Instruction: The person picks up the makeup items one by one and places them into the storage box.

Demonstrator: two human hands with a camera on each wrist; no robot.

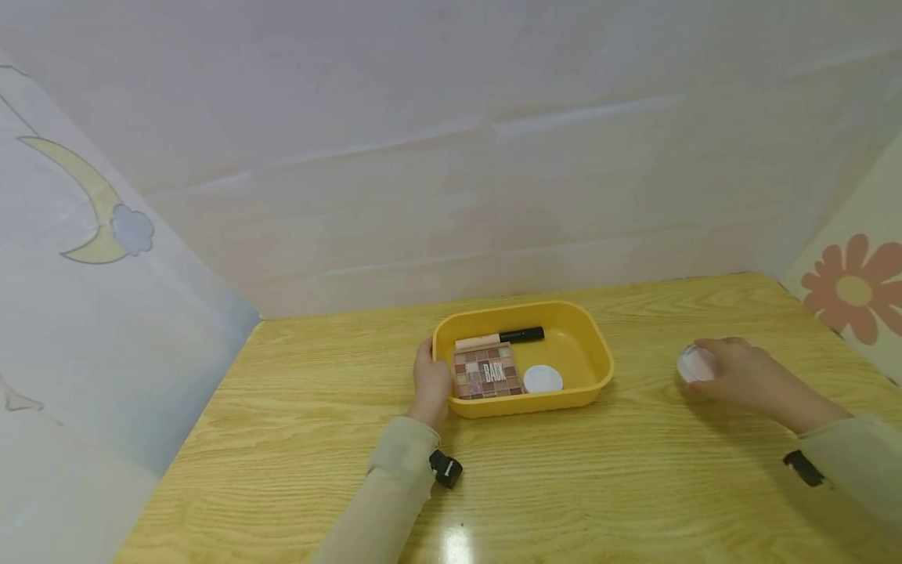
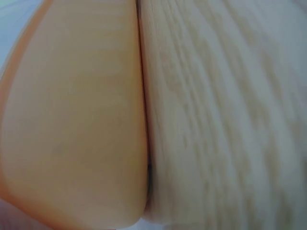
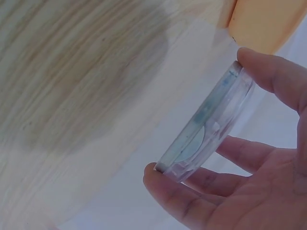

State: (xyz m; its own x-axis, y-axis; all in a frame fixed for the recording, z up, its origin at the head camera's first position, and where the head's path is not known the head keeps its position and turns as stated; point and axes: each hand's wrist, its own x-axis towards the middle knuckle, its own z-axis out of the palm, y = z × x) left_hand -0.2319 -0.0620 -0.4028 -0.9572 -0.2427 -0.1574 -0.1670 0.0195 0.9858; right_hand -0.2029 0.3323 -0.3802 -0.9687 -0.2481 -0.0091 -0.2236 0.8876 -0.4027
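In the head view, my right hand (image 1: 736, 376) holds a round, flat compact (image 1: 696, 364) above the table, to the right of the yellow tray (image 1: 599, 384). The right wrist view shows the compact (image 3: 206, 124) pinched edgewise between thumb and fingertips; its side is clear plastic. My left hand (image 1: 431, 384) grips the tray's left end. Inside the tray lie an eyeshadow palette (image 1: 486, 372) marked "BACK", a white round case (image 1: 543, 379) and a pink-and-black tube (image 1: 521, 335). The tray's outer wall (image 2: 76, 105) fills the left wrist view's left half, hiding the left fingers.
Both hands work over a wood-grain table (image 1: 296, 439). A pale wall covering (image 1: 395, 196) rises behind its back edge. Printed side panels stand at left and right, one with a moon (image 1: 92, 196), the other with a flower (image 1: 854, 290).
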